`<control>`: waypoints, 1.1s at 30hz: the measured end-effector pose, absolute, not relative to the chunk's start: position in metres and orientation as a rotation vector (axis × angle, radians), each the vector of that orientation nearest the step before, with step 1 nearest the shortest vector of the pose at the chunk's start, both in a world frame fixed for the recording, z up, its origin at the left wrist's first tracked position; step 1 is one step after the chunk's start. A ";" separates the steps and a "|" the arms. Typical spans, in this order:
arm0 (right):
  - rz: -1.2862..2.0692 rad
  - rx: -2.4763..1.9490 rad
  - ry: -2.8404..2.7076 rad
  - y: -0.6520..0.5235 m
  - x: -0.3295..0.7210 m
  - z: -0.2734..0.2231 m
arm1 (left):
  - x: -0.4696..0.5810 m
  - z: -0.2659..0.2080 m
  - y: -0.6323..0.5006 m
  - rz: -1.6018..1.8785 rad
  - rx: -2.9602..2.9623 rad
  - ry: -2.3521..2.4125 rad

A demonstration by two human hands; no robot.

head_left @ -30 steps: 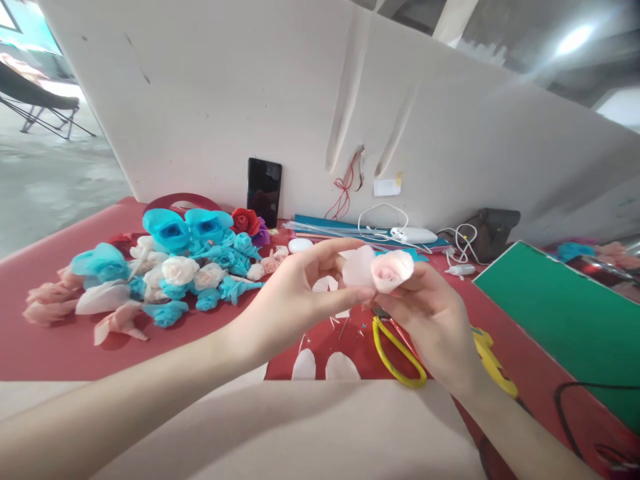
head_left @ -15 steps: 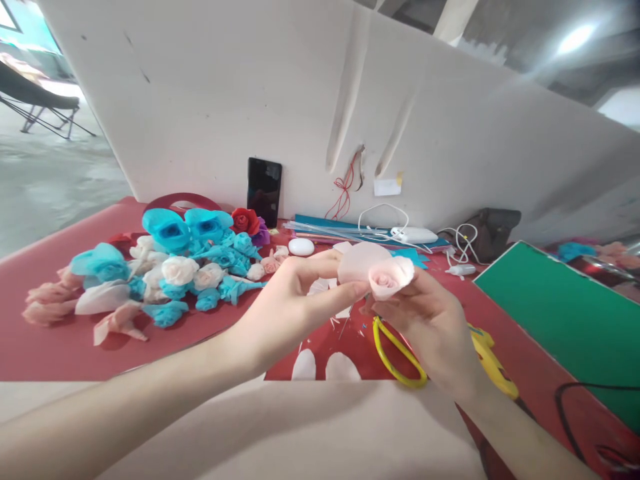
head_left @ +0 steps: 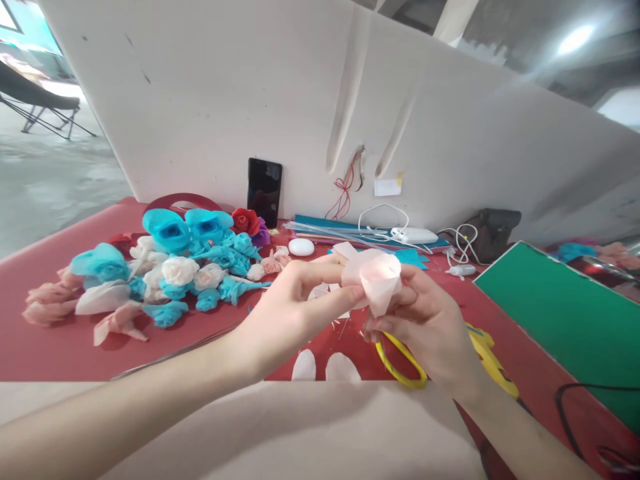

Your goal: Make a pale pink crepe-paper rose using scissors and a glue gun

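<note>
Left hand [head_left: 295,300] pinching pale petal [head_left: 353,267], right hand [head_left: 433,323] gripping pink flower [head_left: 381,281], dark pouch [head_left: 497,235] behind, contents hidden

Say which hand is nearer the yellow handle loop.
Right. The right hand is just above the yellow handle loop, partly hiding it; the left hand is farther off, leftward.

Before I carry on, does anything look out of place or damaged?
Yes, slightly: loose pale scraps litter the red tabletop below the held flower, looking untidy. Behind, tangled red cord hangs against the white panel, beside what may be a tear.
</note>
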State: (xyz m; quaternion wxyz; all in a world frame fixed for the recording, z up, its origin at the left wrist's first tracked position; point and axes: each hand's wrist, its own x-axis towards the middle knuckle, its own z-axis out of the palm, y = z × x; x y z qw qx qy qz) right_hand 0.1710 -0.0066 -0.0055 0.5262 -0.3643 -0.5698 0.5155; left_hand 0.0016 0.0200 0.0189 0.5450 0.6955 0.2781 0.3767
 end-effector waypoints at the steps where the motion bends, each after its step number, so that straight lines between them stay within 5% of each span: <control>1: 1.229 -0.869 -1.360 -0.007 0.171 -0.005 | 0.002 0.019 0.019 0.891 1.652 0.649; 21: 1.041 -0.932 -1.437 -0.009 0.172 -0.004 | 0.002 0.025 0.012 0.895 1.789 0.585; 33: 1.079 -0.888 -1.379 -0.009 0.175 -0.004 | 0.001 0.016 0.001 1.185 1.667 0.687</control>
